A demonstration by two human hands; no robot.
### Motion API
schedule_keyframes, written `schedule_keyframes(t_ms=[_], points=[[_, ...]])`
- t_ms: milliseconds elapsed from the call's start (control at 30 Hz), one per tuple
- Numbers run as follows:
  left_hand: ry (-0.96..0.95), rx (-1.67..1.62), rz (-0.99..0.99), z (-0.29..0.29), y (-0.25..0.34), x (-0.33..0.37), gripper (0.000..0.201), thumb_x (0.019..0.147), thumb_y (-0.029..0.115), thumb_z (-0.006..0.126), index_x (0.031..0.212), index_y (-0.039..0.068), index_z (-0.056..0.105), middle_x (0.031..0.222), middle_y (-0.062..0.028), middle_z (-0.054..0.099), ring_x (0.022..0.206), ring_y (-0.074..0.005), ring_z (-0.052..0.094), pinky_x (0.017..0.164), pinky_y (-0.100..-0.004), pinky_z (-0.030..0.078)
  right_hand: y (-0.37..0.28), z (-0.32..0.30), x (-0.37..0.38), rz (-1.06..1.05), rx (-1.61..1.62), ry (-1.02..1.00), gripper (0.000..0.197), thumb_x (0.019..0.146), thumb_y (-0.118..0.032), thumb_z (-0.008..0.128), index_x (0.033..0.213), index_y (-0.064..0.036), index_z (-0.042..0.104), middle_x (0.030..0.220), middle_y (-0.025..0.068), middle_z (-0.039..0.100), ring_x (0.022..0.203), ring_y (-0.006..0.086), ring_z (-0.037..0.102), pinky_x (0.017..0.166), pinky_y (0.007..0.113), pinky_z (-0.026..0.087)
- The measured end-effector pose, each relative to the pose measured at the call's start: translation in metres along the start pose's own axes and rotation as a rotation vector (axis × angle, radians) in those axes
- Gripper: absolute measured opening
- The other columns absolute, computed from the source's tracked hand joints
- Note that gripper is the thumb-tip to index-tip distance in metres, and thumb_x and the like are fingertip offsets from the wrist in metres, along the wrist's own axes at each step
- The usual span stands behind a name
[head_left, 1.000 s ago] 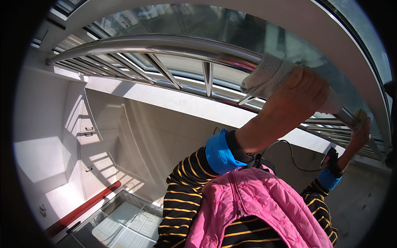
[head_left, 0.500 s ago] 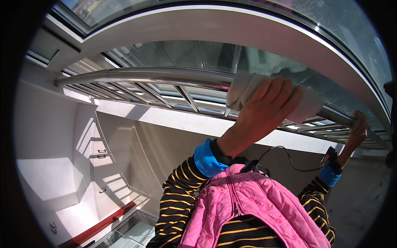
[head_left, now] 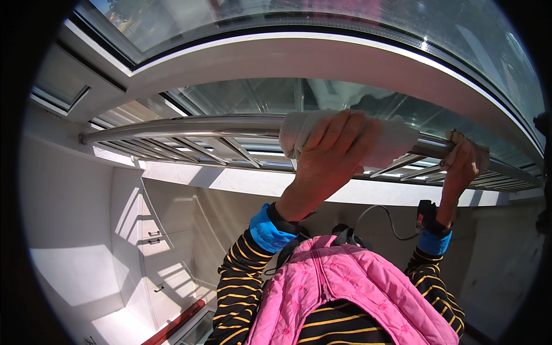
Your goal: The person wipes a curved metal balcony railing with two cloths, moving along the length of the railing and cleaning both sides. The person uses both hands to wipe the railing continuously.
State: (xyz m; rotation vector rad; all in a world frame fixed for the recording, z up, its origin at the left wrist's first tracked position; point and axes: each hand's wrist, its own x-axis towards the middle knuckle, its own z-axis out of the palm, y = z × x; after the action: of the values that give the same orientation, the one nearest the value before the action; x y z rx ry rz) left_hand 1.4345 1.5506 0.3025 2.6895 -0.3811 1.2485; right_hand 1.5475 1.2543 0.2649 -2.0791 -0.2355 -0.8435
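Note:
A white cloth is wrapped over the thick round top rail of a shiny metal window railing. My left hand is closed over the cloth, its fingers curled across the top of the rail. Farther right, my right hand grips the same rail, fingers bent around it. A pale pinkish patch shows beside those fingers; whether it is a cloth or part of the hand, I cannot make out. Behind the railing stands window glass in a white frame.
Thin metal bars run below the top rail, above a white sill. White cabinets with dark handles stand at the lower left, near a red edge. A dark cable loops between my arms, by the pink quilted vest.
My left hand and the white cloth have shifted left along the rail. My right hand has also come left, closer to the cloth. The railing and window sit lower in the view.

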Motion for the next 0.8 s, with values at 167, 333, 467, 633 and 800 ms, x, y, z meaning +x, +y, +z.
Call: schedule_keyframes(t_ms=[167,333,467,633,800], points=[[0.079,0.123,0.042,-0.006,-0.028,-0.008,0.058,0.069,0.013,0.074,0.126,0.018,0.062,0.12,-0.0024,0.064,0.111,-0.0211,0.061,0.1,-0.0377,0.038,-0.029,0.007,-0.001,-0.129,0.022,0.011,0.034,0.105,-0.018,0.042,0.097,0.001,0.069,0.078,0.0097,0.067,0.068,0.0182,0.062,0.07,0.032,0.048],[0.095,0.2,0.075,-0.003,-0.037,-0.014,0.051,0.077,0.014,0.067,0.128,0.019,0.061,0.122,-0.001,0.063,0.112,-0.018,0.059,0.1,-0.0358,0.036,-0.025,0.01,-0.005,-0.135,-0.008,0.035,0.034,0.103,-0.014,0.041,0.088,0.0,0.069,0.079,0.0114,0.067,0.071,0.0259,0.063,0.08,0.04,0.05],[0.095,0.263,0.107,0.001,-0.038,-0.015,0.05,0.077,0.012,0.067,0.126,0.022,0.063,0.123,0.0009,0.063,0.112,-0.0171,0.06,0.1,-0.0348,0.036,-0.028,0.017,-0.008,-0.119,-0.039,0.118,0.037,0.103,-0.015,0.039,0.086,-0.0021,0.069,0.079,0.0102,0.068,0.076,0.0266,0.063,0.083,0.041,0.047],[0.086,0.277,0.147,-0.02,-0.072,-0.028,0.053,0.076,0.012,0.071,0.127,0.021,0.061,0.125,0.0004,0.063,0.112,-0.0183,0.061,0.1,-0.0375,0.038,-0.048,0.023,0.003,-0.471,-0.154,0.168,0.045,0.105,-0.022,0.033,0.085,-0.0068,0.07,0.079,0.0067,0.069,0.074,0.0249,0.064,0.081,0.038,0.046],[0.034,0.338,0.197,-0.049,-0.109,-0.037,0.046,0.087,0.03,0.071,0.129,0.017,0.058,0.125,-0.0031,0.063,0.115,-0.0244,0.06,0.1,-0.0419,0.04,-0.05,0.024,0.012,-0.615,-0.203,0.197,0.044,0.106,-0.025,0.034,0.087,-0.0104,0.07,0.081,0.0039,0.07,0.076,0.0227,0.064,0.082,0.037,0.044]])
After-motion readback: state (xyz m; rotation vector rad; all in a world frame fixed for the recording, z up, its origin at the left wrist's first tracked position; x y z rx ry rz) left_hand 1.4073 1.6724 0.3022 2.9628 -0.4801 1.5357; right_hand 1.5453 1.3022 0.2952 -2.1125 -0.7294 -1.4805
